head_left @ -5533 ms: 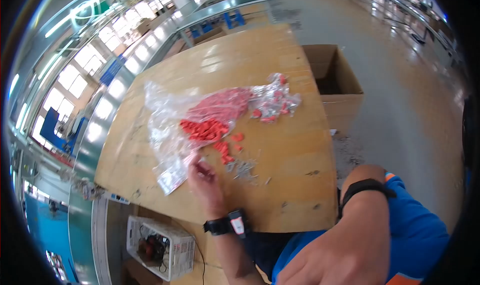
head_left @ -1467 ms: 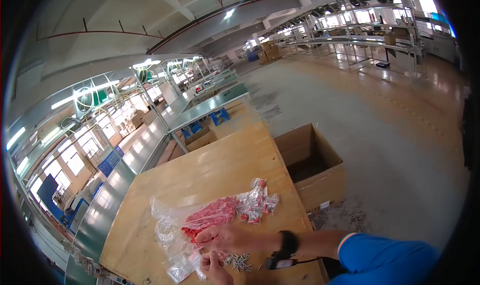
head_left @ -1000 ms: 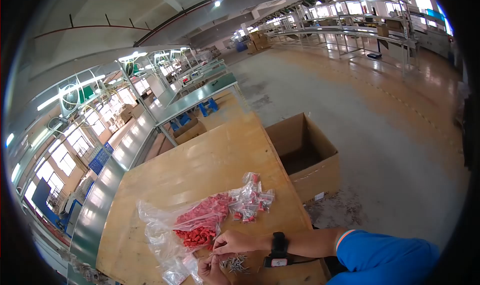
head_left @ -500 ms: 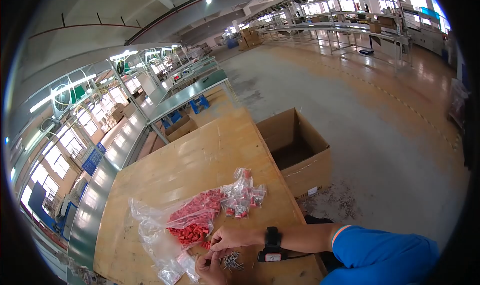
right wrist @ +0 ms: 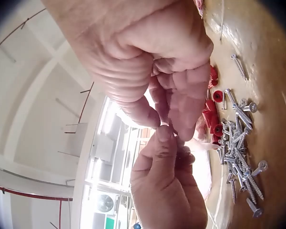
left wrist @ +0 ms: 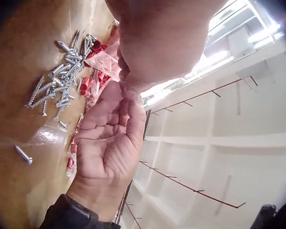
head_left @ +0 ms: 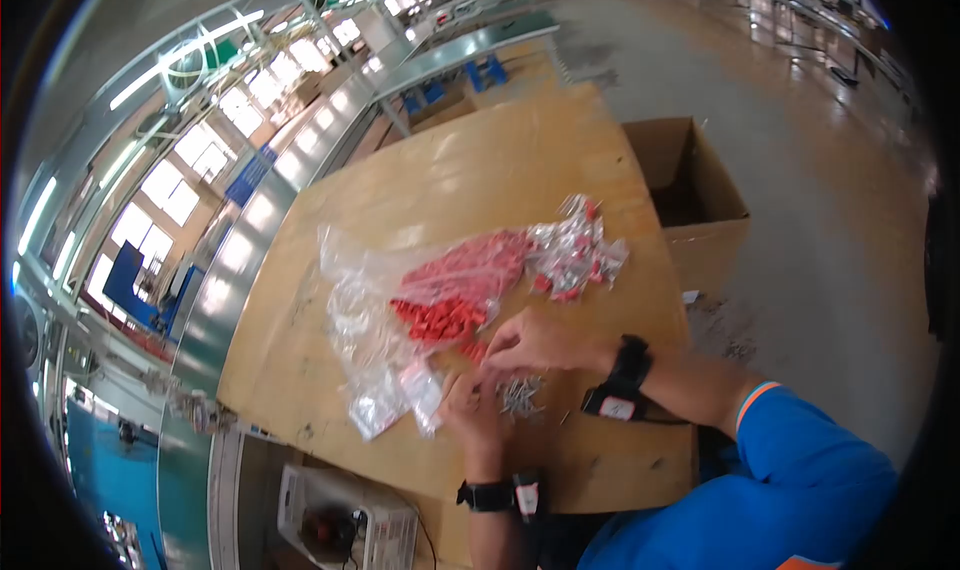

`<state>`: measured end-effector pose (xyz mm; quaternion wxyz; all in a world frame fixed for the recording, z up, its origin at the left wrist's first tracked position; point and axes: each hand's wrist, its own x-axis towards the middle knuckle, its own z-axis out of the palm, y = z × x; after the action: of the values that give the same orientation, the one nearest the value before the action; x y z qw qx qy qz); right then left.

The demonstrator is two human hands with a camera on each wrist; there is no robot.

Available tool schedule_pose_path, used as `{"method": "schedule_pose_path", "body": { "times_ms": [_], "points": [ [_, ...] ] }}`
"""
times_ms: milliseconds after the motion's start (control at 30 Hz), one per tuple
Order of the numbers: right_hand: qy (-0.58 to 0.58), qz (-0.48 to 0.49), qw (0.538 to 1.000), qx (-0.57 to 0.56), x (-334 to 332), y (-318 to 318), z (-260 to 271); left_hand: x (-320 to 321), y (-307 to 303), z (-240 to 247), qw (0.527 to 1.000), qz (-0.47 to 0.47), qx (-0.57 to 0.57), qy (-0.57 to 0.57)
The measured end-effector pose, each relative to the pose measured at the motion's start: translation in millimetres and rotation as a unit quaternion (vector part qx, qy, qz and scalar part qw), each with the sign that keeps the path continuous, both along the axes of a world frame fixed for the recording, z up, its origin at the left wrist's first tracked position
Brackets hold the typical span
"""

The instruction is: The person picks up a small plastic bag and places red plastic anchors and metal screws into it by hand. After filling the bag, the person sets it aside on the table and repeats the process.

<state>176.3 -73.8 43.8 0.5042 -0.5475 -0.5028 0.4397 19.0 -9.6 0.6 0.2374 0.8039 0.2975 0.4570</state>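
Over the table's near part, my left hand (head_left: 472, 410) and right hand (head_left: 540, 340) meet at their fingertips. In the right wrist view the left thumb presses against its bent fingers, and the right thumb and fingers close in from above. Both pinch something small, mostly hidden between the fingertips; I cannot tell what it is. Beside them lies a pile of silver screws (right wrist: 238, 148). Red plastic plugs (head_left: 440, 320) spill from a large clear bag (head_left: 350, 300), with a few loose red plugs (head_left: 474, 351) close to the right fingers.
Flat clear small bags (head_left: 420, 395) lie left of the left hand. Filled small bags (head_left: 575, 250) with red pieces sit farther back on the wooden table (head_left: 480, 160). A cardboard box (head_left: 700, 240) stands off the right edge, a white crate (head_left: 390, 530) below the near-left edge.
The right hand has come from near the lap to meet the left hand, and they have stayed together since 1.5 s ago. The head view has just tilted down.
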Motion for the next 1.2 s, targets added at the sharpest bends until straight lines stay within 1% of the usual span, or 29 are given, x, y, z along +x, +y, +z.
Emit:
{"method": "schedule_pose_path", "body": {
  "times_ms": [100,233,333,433,533,733,833,933,1033,1133,1200],
  "points": [
    [0.075,0.011,0.997,0.017,1.6,12.4,-21.8,3.6,-2.1,0.3,0.999,-0.008,-0.019,-0.029],
    [0.014,-0.011,0.999,0.046,2.2,16.2,-31.6,5.3,2.1,-4.6,0.999,-0.010,-0.028,-0.026],
    [-0.010,-0.015,0.999,0.042,2.3,16.4,-32.2,6.2,3.2,-4.7,0.999,-0.015,-0.003,-0.029],
    [0.072,-0.013,0.997,0.036,0.4,12.3,-24.1,3.4,4.7,-7.6,1.000,-0.012,0.002,0.005],
    [0.027,0.002,0.999,0.044,1.1,12.3,-24.8,2.9,5.2,-10.0,1.000,-0.020,-0.021,-0.009],
    [-0.075,-0.007,0.990,0.122,3.1,15.3,-32.6,4.5,4.8,-6.3,0.999,-0.040,0.025,-0.018],
    [-0.090,-0.010,0.991,0.096,3.0,14.1,-29.0,5.1,5.9,-8.4,0.998,-0.043,0.035,-0.015],
    [-0.072,-0.013,0.991,0.116,2.0,13.8,-28.5,4.7,4.8,-5.1,0.999,-0.026,0.034,0.012],
    [-0.109,-0.029,0.987,0.116,2.8,15.4,-31.2,5.8,7.5,-11.4,0.999,-0.017,0.022,0.022],
    [-0.057,-0.026,0.995,0.072,2.7,15.2,-29.9,6.5,9.8,-15.1,1.000,-0.026,0.015,0.003],
    [-0.081,-0.047,0.991,0.095,2.9,19.0,-37.1,7.2,9.0,-13.9,1.000,-0.009,0.004,0.011]
  ]
}}
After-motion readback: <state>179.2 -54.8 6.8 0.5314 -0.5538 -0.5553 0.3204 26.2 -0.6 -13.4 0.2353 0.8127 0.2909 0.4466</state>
